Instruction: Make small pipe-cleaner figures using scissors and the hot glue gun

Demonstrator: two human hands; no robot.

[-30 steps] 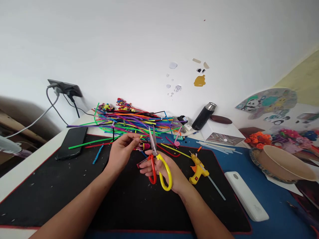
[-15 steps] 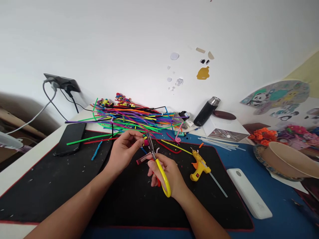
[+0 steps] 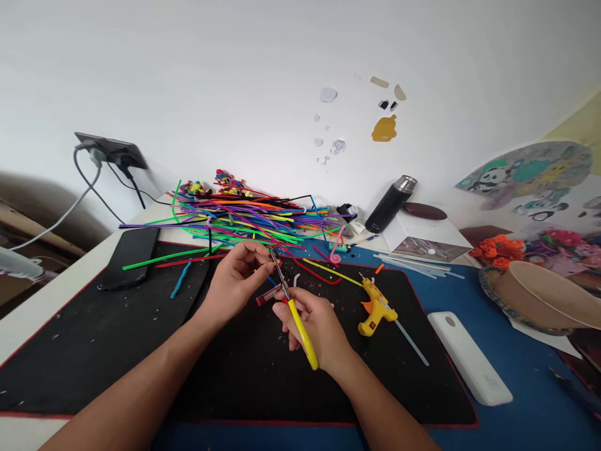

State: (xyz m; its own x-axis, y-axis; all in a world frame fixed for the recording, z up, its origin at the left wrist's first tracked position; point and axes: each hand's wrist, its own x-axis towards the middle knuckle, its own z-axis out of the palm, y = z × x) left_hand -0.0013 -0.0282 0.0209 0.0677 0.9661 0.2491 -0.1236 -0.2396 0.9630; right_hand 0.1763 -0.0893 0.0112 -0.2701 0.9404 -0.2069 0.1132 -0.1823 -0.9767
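"Above the black mat (image 3: pixel 253 382), what was the right hand (image 3: pixel 314 322) doing?"

"Holding the scissors (image 3: pixel 302 332). Its fingers were bent around the handles, the yellow one uppermost, and the blades slanted up toward the left hand (image 3: pixel 235 282)."

"And the left fingers?"

"Thumb and forefinger were pinched on a small piece (image 3: pixel 278 264), magenta with a bit of yellow, right by the blades. Most of it was hidden, so I couldn't tell whether the metal touched it."

"Were the blades apart?"

"They looked nearly together from where I stood."

"What lay around them?"

"Beyond the hands there was a great heap of coloured pipe cleaners (image 3: pixel 253 216), with little figures (image 3: pixel 230 181) at the back of it. A black phone (image 3: pixel 129 257) lay off to the left, a green stem (image 3: pixel 162 259) reaching across it."

"On the right?"

"A yellow glue gun (image 3: pixel 377 308) lay on the mat, a pale stick (image 3: pixel 413 343) poking from its rear. Farther over was a white power bank (image 3: pixel 470 358), and near the wall a black flask (image 3: pixel 390 204) was tilted beside a white box (image 3: pixel 425 241)."
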